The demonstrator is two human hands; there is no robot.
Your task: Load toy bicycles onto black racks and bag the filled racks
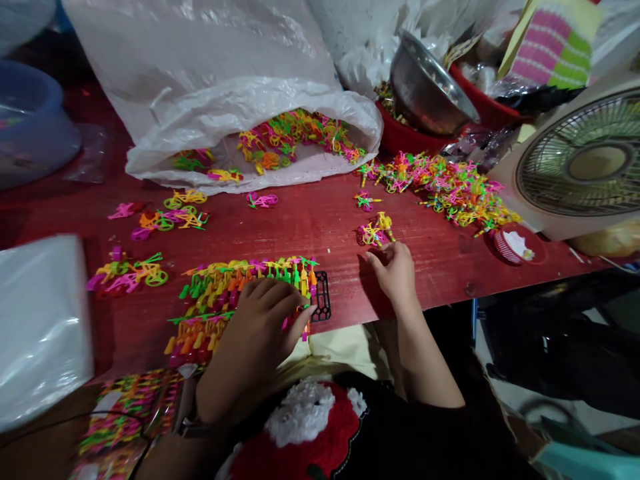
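- Our left hand point(255, 327) lies over the rows of small plastic pieces point(215, 287) near the front edge of the red desk point(295, 230); its fingers are bent and the thumb points right, and we cannot tell whether they grasp a piece.
- Beneath these rows, at their right end, we see part of a black rack point(323, 297).
- Our right hand point(399, 273) is just beside a little pink and yellow cluster point(373, 233); the thumb stands apart from the other fingers, whose tips are partly hidden, so we cannot tell whether they pinch anything.
- Beyond that cluster, to the right, we have a heap of mixed bright pieces point(445, 187), with a small red basket point(504, 248) near its right end, holding something white.
- At the back, a large white bag point(215, 47) lies with its mouth toward us, and more coloured pieces point(295, 137) show inside.
- A tilted metal bowl point(423, 87) stands right of the bag, and a fan point(595, 160) is at our far right.
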